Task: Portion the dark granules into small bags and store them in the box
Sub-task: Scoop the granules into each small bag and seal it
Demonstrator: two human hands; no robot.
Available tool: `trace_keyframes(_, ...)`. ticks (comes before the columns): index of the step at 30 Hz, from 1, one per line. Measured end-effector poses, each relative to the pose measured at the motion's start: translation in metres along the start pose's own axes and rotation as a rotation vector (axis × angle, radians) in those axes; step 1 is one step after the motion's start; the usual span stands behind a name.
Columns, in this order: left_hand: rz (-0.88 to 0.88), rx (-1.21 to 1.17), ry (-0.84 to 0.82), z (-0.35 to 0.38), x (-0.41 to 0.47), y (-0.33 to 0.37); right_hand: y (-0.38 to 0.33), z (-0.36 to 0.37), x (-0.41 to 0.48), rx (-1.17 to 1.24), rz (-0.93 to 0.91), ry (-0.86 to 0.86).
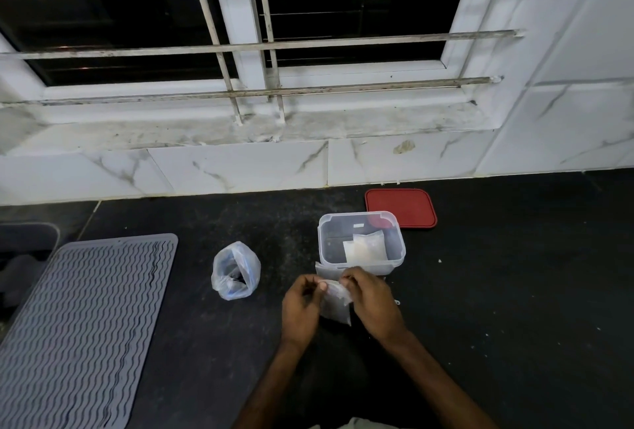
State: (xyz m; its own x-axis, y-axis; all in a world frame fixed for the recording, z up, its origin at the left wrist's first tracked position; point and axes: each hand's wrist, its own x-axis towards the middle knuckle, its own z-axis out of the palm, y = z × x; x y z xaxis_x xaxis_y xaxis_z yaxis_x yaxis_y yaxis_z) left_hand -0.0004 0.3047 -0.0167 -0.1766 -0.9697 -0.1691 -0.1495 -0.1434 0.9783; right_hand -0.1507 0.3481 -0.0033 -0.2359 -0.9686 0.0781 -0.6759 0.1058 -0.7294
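A small clear bag (337, 305) hangs between my two hands just above the dark counter. My left hand (302, 308) pinches its top edge from the left, and my right hand (372, 303) pinches it from the right. Right behind my hands stands a clear plastic box (394, 240) without its lid, with small whitish bags (365, 247) lying inside. A larger open plastic bag (235, 271) holding dark granules stands to the left of my hands. What the small bag contains is hard to make out.
The box's red lid (401, 207) lies flat behind the box, near the tiled wall. A grey ribbed mat (85, 319) covers the counter's left side. A barred window with a marble sill (240, 130) rises behind the counter.
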Motion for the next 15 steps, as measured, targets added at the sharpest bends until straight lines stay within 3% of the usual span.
trace_keyframes(2, -0.013, -0.086, 0.049, -0.002, 0.001, 0.003, 0.003, -0.001, 0.000, 0.201, 0.043, 0.059)
trace_keyframes(5, -0.038, -0.162, 0.096, -0.005, 0.003, 0.003, 0.008, 0.005, -0.003, 0.398, 0.136, -0.101)
trace_keyframes(9, -0.024, -0.202, 0.087, -0.003, 0.002, 0.004, 0.007, 0.021, -0.008, 0.439, 0.200, -0.206)
trace_keyframes(15, -0.076, -0.260, -0.042, -0.004, 0.004, -0.004, 0.006, 0.020, -0.003, 0.386, 0.215, 0.028)
